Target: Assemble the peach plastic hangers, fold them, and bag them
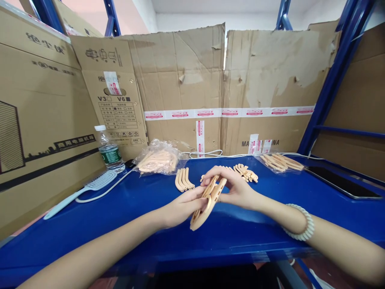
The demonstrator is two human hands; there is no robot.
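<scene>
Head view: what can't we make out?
Head view:
- Left hand: some fingertips, behind the wooden part.
- Loose pieces: some covered by the right hand.
- Plastic bag: piece count, overlap and crinkled film.
- Bottle label: print too small.
- Left arm: cut off by bottom edge.

Both hands (pixel 182 208) (pixel 240 191) hold a tilted wood-coloured piece (pixel 212 200)
</scene>
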